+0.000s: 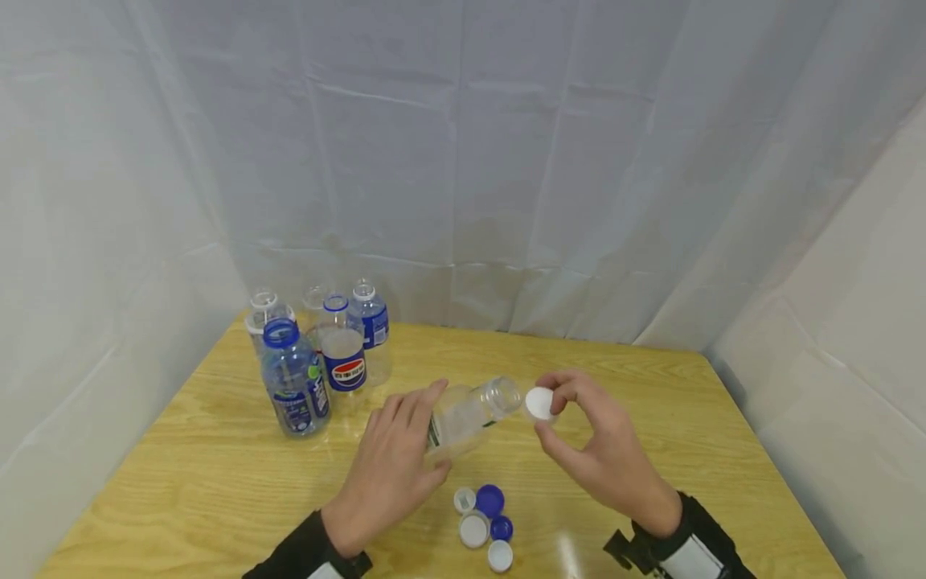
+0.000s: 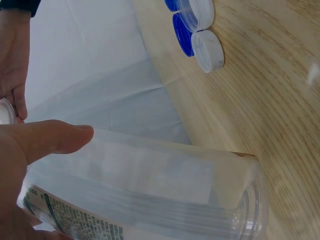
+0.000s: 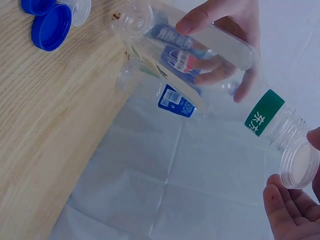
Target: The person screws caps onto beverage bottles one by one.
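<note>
My left hand [image 1: 396, 450] grips a clear plastic bottle [image 1: 463, 416] round its body, fingers over the top and thumb on the near side. The bottle is tilted, its uncapped threaded mouth turned toward the right hand. In the right wrist view a green label band [image 3: 265, 112] circles the bottle's shoulder. My right hand [image 1: 596, 442] pinches a white bottle cap [image 1: 539, 403] between thumb and fingers, close beside the mouth. In the head view a narrow gap separates cap and mouth; in the right wrist view the cap [image 3: 300, 162] overlaps the neck's end.
Several uncapped bottles stand at the back left, among them a blue-tinted bottle [image 1: 295, 382] and a Pepsi-labelled bottle [image 1: 343, 354]. Several loose caps, with a blue cap [image 1: 490, 501] and a white cap [image 1: 473, 531] among them, lie near the front of the wooden table [image 1: 651, 418]. Pale curtains [image 1: 463, 161] surround it.
</note>
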The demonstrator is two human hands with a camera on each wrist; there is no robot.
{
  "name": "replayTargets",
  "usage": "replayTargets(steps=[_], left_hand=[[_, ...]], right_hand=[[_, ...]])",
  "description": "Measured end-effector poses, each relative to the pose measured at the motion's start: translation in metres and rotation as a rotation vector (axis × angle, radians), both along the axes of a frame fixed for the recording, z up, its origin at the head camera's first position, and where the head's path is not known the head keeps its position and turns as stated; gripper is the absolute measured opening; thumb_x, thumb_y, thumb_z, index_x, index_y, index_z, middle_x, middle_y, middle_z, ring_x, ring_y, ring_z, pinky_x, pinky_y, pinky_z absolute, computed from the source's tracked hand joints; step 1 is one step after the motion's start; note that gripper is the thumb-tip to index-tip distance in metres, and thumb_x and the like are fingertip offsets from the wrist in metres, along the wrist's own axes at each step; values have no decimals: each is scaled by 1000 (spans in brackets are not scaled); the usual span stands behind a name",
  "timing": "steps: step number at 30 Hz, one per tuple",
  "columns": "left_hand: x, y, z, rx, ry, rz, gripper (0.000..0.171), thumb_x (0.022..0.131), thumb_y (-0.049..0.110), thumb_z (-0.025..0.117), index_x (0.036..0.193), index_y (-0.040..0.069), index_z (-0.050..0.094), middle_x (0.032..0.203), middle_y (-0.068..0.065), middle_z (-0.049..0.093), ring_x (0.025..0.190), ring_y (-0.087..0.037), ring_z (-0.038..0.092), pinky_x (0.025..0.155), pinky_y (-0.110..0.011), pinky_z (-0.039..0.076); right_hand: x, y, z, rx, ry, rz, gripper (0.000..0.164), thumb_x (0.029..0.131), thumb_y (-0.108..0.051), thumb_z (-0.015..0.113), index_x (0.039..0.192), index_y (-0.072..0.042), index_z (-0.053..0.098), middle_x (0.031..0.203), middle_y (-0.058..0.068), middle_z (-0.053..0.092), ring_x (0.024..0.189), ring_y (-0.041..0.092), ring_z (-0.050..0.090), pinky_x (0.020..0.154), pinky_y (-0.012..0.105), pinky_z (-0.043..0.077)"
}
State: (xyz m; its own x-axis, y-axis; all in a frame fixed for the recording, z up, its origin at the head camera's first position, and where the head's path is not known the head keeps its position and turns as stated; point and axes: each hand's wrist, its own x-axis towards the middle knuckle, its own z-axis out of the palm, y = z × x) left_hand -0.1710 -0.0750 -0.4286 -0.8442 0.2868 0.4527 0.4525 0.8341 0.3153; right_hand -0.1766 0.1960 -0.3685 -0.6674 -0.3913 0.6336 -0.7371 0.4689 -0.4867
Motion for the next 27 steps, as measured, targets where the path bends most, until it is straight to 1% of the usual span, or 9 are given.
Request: replayTargets(steps=[2,5,8,11,14,19,21,27], left_hand=[[0,0,1,-1,7,-3,113,63,31,95,155,17,32,130,-8,61,115,-27,56,94,-46,49],[1,1,2,-8,23,-9,113,62,31,96,155,17,32,130,-8,61,115,-27,56,94,-46,49],[2,2,3,-16,34,-18,113,62,31,96,154,18,33,130,-8,61,115,-27,56,93,-45,49],[3,3,5,-23,39,-29,113,62,31,96,154,19,33,130,-6,60,115,-26,55,93,-45,48],[4,3,7,-31,38,-38,112,62,31,96,155,20,33,129,-5,60,114,-26,54,93,-44,47],[5,4,8,-36,38,-37,111,62,30,96,155,22,34,128,-6,60,114,-26,54,93,-45,47],[5,4,7,-32,46,-35,110,62,30,96,154,22,36,128,-6,61,113,-26,55,92,-44,47],[5,5,7,-27,70,-38,109,60,29,96,153,22,39,126,-4,62,110,-24,55,88,-40,46]], right_hand=[[0,-1,1,-32,21,23,30,82,3,75,102,-9,55,120,7,63,109,19,63,96,19,50],[-1,-4,3,-58,68,71,36,82,5,72,113,-6,60,121,9,62,110,21,62,99,22,51],[-2,-7,5,-31,119,96,43,84,2,71,125,-6,61,123,8,61,110,20,62,99,23,51],[-2,-9,6,26,150,77,44,87,-5,72,129,-8,61,125,5,62,112,19,61,99,21,50],[-1,-9,6,65,130,59,44,88,-8,75,130,-8,61,128,4,61,113,18,61,97,20,49],[1,-7,6,97,59,52,45,88,-6,76,131,-9,62,130,4,61,110,16,60,90,20,51],[1,-6,7,112,44,54,46,89,-5,75,132,-11,61,131,4,60,111,16,61,91,21,52],[3,-5,11,156,22,57,46,91,-6,73,134,-14,60,131,3,60,119,19,60,95,27,54]])
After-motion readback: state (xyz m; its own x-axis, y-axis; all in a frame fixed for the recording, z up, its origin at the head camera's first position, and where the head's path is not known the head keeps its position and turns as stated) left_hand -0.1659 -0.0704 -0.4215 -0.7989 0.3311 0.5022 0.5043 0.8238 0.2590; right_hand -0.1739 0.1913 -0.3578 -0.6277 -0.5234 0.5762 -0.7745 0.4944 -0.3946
